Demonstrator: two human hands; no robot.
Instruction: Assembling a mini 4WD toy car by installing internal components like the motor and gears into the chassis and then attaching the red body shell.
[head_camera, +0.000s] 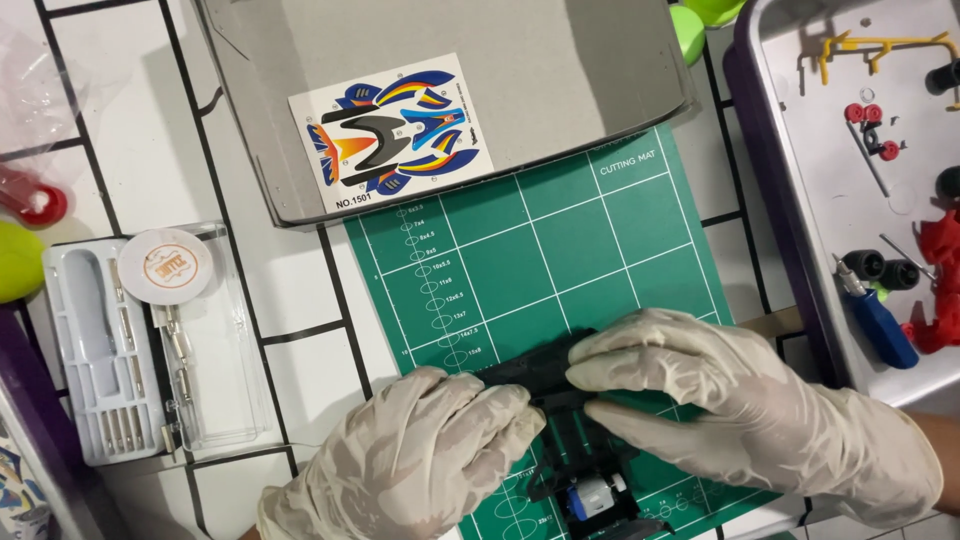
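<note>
Working over the green cutting mat (560, 260) at the near edge of the worktop (280, 300), I press a part onto the black toy-car chassis (575, 460). My right hand (740, 410) pinches its top end, my left hand (420, 460) closes round its side. I judge seating it needs firm, even pressure next.

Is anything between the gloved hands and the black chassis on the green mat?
Nothing visible. The left hand and right hand both rest directly on the black chassis, which lies on the green mat. The tray and tool case sit off to the sides.
</note>
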